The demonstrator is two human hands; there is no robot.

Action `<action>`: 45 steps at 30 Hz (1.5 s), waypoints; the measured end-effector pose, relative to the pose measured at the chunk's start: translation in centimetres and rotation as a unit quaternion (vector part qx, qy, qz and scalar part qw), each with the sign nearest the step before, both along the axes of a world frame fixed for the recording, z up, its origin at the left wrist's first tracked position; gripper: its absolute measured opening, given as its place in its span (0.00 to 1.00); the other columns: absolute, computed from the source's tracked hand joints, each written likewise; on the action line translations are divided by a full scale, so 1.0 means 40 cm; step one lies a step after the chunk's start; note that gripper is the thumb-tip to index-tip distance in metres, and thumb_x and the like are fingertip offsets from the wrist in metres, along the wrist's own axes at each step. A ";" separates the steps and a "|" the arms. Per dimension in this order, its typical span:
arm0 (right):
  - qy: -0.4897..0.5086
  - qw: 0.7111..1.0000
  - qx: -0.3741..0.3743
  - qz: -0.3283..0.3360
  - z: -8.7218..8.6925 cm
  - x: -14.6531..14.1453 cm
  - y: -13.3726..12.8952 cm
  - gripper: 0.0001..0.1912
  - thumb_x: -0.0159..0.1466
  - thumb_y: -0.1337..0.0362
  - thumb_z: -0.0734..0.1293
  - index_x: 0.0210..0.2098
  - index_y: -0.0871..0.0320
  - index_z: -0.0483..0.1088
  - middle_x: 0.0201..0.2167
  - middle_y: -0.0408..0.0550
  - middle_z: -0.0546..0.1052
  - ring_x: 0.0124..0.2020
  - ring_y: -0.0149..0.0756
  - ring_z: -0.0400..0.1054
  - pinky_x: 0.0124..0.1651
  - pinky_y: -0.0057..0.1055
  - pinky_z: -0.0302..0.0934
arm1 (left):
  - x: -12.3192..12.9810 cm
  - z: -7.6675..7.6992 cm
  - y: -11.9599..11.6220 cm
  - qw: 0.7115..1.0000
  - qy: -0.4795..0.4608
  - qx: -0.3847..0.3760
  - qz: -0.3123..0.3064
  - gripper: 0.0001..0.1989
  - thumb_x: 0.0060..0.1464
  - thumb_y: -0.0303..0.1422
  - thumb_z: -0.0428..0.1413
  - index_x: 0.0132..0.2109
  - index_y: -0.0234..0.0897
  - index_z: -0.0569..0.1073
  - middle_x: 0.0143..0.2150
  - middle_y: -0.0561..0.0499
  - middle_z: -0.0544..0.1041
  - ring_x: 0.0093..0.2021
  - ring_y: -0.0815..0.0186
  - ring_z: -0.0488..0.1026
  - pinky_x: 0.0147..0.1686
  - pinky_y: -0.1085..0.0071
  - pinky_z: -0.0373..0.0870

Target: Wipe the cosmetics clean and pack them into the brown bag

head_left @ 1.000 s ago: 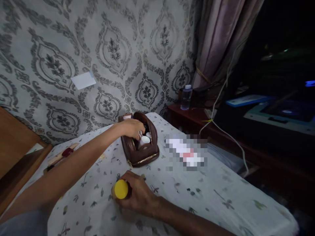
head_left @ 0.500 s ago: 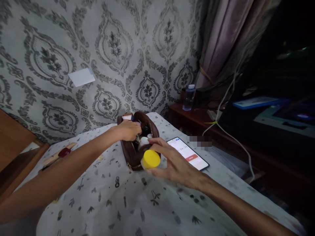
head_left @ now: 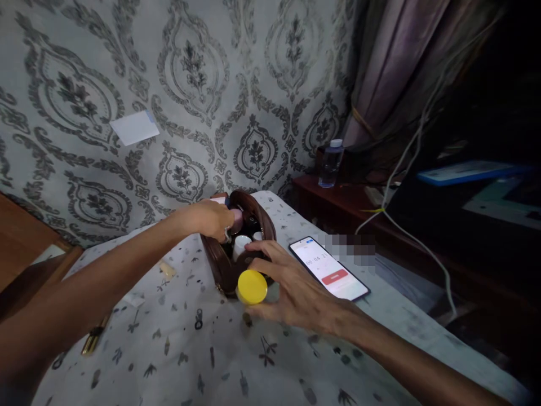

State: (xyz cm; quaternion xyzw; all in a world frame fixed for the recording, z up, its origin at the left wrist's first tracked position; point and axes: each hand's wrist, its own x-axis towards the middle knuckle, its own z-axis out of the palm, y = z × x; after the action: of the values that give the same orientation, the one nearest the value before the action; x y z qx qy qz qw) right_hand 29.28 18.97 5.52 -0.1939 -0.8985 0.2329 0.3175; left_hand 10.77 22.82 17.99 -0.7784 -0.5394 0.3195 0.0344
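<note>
A brown zippered pouch [head_left: 217,270] stands unzipped on the bed, with several small items inside. My left hand [head_left: 211,219] reaches over its left rim with fingers curled. The fingertips are hidden beside a rounded pinkish item [head_left: 237,221], and I cannot tell whether they grip it. My right hand [head_left: 296,287] is closed on a small jar with a yellow lid [head_left: 252,287], held between thumb and fingers just in front of the pouch. Its index fingertip is close to a white-lidded jar [head_left: 242,247] within the pouch.
A phone [head_left: 329,268] showing a timer lies right of the pouch on the patterned bedsheet [head_left: 236,361]. Gold-coloured tubes [head_left: 93,338] lie at the left, partly behind my left forearm. A clear bottle [head_left: 331,164] stands on the dark red table [head_left: 306,189], with a white cable [head_left: 418,254] hanging nearby.
The view has shifted slightly. My right hand has brought the yellow-lidded jar a little lower and to the left. My left hand stays at the pouch, and the pinkish item beside it shows more.
</note>
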 end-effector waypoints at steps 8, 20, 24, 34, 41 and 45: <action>0.019 1.000 0.021 0.014 -0.022 0.011 0.003 0.15 0.54 0.60 0.75 0.37 0.56 0.70 0.56 0.55 0.65 0.57 0.49 0.60 0.55 0.47 0.63 | 0.057 -0.026 0.042 0.986 0.130 -0.104 0.021 0.10 0.48 0.37 0.60 0.33 0.35 0.81 0.32 0.43 0.81 0.33 0.56 0.75 0.35 0.67 0.69; 0.028 0.999 0.004 0.022 -0.046 0.008 0.013 0.12 0.54 0.62 0.74 0.36 0.56 0.70 0.58 0.54 0.65 0.61 0.51 0.57 0.58 0.52 0.62 | 0.043 -0.085 0.077 0.983 0.013 -0.173 0.056 0.10 0.34 0.38 0.66 0.19 0.39 0.74 0.17 0.53 0.74 0.23 0.62 0.71 0.27 0.71 0.67; 0.031 0.999 0.007 0.020 -0.055 0.006 0.012 0.12 0.55 0.62 0.73 0.36 0.56 0.69 0.58 0.54 0.65 0.60 0.51 0.57 0.58 0.51 0.62 | 0.053 -0.085 0.079 0.984 0.044 -0.159 0.060 0.08 0.32 0.35 0.65 0.21 0.38 0.75 0.19 0.53 0.75 0.25 0.63 0.73 0.24 0.73 0.64; 0.043 0.999 0.014 0.025 -0.073 0.010 0.010 0.12 0.55 0.62 0.73 0.36 0.56 0.70 0.57 0.54 0.64 0.60 0.52 0.57 0.57 0.50 0.63 | 0.061 -0.006 0.063 0.993 0.033 -0.106 0.039 0.19 0.46 0.35 0.60 0.48 0.41 0.78 0.43 0.50 0.81 0.41 0.61 0.75 0.36 0.74 0.67; 0.046 0.999 0.018 0.023 -0.071 0.005 0.007 0.11 0.55 0.62 0.72 0.36 0.57 0.70 0.57 0.54 0.64 0.60 0.51 0.57 0.56 0.50 0.64 | 0.036 -0.003 0.050 0.997 0.051 -0.054 0.020 0.11 0.51 0.34 0.58 0.42 0.42 0.80 0.41 0.49 0.81 0.43 0.57 0.75 0.39 0.70 0.67; 0.039 0.999 0.019 0.027 -0.069 0.005 0.007 0.13 0.55 0.62 0.73 0.37 0.58 0.70 0.57 0.55 0.63 0.60 0.52 0.56 0.57 0.49 0.64 | 0.049 -0.021 0.034 0.994 0.094 -0.046 0.024 0.14 0.51 0.39 0.60 0.43 0.38 0.80 0.45 0.41 0.80 0.46 0.51 0.75 0.42 0.64 0.69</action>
State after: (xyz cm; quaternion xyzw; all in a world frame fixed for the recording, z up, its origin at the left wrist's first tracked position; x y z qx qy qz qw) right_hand 29.48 19.27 2.75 -0.1545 -0.8946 0.2320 0.3493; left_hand 12.73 24.19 17.15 -0.7324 -0.5372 0.4163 0.0414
